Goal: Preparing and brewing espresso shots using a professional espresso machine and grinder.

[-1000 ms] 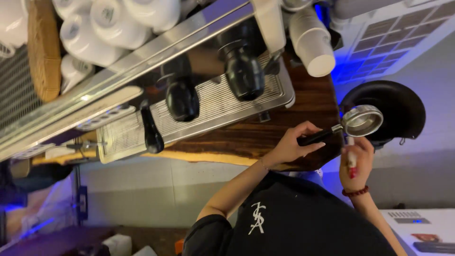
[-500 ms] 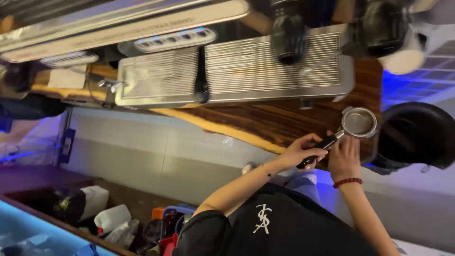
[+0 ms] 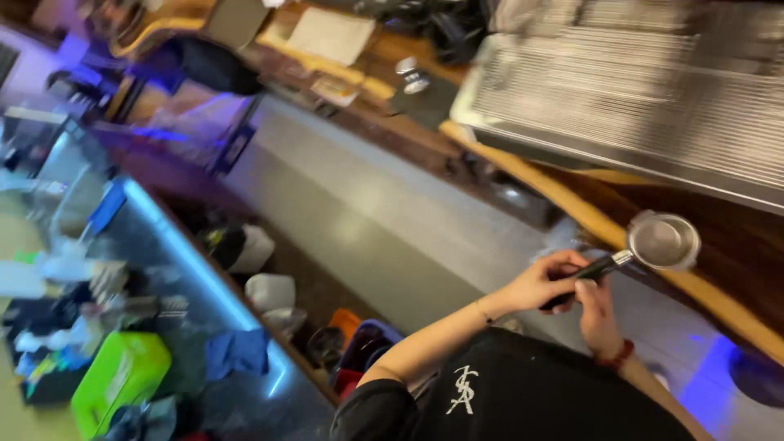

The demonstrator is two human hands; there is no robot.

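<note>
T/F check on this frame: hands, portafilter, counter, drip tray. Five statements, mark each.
1. Both hands grip the portafilter handle. True: left hand, right hand.
2. The portafilter basket is heaped with coffee. False: it looks empty, bare metal.
3. The portafilter is locked into the machine. False: it is held free above the wooden counter.
4. A ribbed metal drip tray lies on the counter. True.
5. The right wrist is bare. False: it wears a red band.
</note>
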